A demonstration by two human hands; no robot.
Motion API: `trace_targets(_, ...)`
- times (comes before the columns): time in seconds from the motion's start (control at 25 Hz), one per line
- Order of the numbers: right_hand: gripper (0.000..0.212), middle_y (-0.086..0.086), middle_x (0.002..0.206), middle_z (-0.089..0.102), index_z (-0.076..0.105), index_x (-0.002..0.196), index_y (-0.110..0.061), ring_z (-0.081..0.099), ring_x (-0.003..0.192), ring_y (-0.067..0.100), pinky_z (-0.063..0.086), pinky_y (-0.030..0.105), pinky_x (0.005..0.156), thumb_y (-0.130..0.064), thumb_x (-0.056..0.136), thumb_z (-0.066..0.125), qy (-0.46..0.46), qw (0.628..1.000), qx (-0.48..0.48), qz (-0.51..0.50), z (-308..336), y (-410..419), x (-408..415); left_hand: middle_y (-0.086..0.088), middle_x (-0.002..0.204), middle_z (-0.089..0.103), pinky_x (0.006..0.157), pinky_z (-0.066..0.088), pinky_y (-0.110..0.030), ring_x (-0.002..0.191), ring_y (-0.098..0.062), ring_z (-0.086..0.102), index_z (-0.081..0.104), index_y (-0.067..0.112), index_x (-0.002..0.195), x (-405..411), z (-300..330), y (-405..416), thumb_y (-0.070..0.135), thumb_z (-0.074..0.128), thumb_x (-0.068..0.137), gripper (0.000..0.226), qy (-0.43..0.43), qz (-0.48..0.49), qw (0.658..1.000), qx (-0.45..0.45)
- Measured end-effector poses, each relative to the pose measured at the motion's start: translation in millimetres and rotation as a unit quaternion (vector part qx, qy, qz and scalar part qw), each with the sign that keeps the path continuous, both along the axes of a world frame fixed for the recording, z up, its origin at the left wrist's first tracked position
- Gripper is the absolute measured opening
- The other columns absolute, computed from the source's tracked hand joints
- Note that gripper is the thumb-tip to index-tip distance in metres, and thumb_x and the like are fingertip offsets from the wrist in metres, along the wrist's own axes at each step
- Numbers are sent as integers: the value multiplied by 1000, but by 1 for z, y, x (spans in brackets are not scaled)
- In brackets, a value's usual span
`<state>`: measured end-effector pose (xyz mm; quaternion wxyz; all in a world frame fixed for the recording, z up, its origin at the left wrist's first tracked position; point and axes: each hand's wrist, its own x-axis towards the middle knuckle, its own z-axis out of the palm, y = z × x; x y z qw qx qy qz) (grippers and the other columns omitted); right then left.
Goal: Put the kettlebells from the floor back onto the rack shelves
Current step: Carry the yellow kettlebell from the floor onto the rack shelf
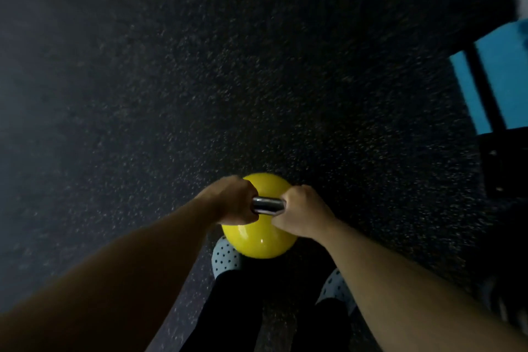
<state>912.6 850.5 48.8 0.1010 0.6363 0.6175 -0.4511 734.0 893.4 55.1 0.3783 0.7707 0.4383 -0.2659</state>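
A yellow kettlebell with a shiny steel handle hangs low in front of my legs, over the dark speckled floor. My left hand is closed around the left end of the handle. My right hand is closed around the right end. Only a short stretch of the steel bar shows between the two fists. The ball's far side peeks out above my hands. The frame is blurred by motion.
The black speckled rubber floor fills most of the view. At the right edge stands a black frame with bright blue panels behind it. My two pale dotted shoes are below the kettlebell.
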Motion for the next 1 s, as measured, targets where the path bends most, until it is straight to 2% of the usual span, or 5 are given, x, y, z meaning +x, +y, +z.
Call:
trace_targets(0.36,22,-1,62,56,54,62,-16,62,60,22,50,37,48,-35,62,65,-51,968,57,-239,120,22,175,-2,92,71,68,48,-31,86,-25,67,69,23,101,216,128,99,44,58,81,31,-63,-253,961,91)
trace_targets(0.44,24,-1,61,53,49,61,-17,60,61,24,43,32,47,-34,65,66,-62,954,93,-278,143,39,225,-3,97,72,71,48,-31,91,-25,68,70,22,102,277,151,126,44,57,82,32,-78,-292,946,118)
trace_targets(0.56,27,6,66,61,47,62,-19,63,67,30,34,28,48,-32,70,68,-106,930,158,-313,182,58,294,-5,101,73,70,44,-31,96,-27,68,71,19,99,365,188,160,44,57,84,32,-102,-363,910,173)
trace_targets(0.72,20,10,80,70,61,74,-17,66,80,34,35,29,56,-37,73,66,-184,894,232,-335,230,86,379,-8,99,74,72,49,-34,95,-32,69,71,18,95,466,234,202,44,56,85,32,-158,-419,858,253)
trace_targets(1.0,19,14,82,71,69,81,-13,67,79,41,50,36,63,-29,72,64,-283,797,304,-438,288,130,507,-12,96,74,69,49,-36,91,-36,69,72,16,93,635,292,265,41,61,85,29,-277,-480,776,300)
